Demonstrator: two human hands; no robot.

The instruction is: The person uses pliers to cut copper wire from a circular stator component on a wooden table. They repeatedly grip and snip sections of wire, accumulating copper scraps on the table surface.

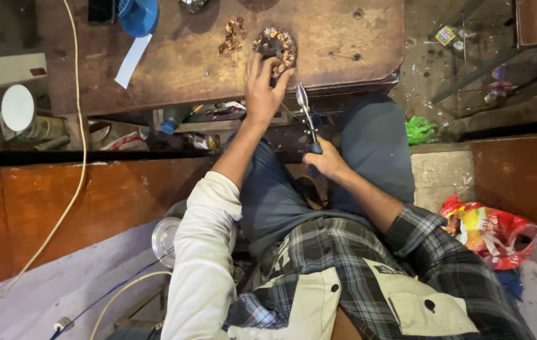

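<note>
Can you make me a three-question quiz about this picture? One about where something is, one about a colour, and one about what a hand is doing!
1. Where is the round part wound with copper wire?
A. On the floor
B. On the brown workbench, near its front edge
C. In the person's lap

2. What colour is the crumpled bag beside the right knee?
A. Green
B. Blue
C. White

3. What is the right hand doing?
A. Resting open and empty
B. Gripping the dark handle of a metal tool
C. Holding a cup

Answers:
1. B, because the part lies on the bench top and the left hand touches it.
2. A, because the bag is bright green.
3. B, because the fingers are closed round the handle and the shiny tip points up toward the bench.
</note>
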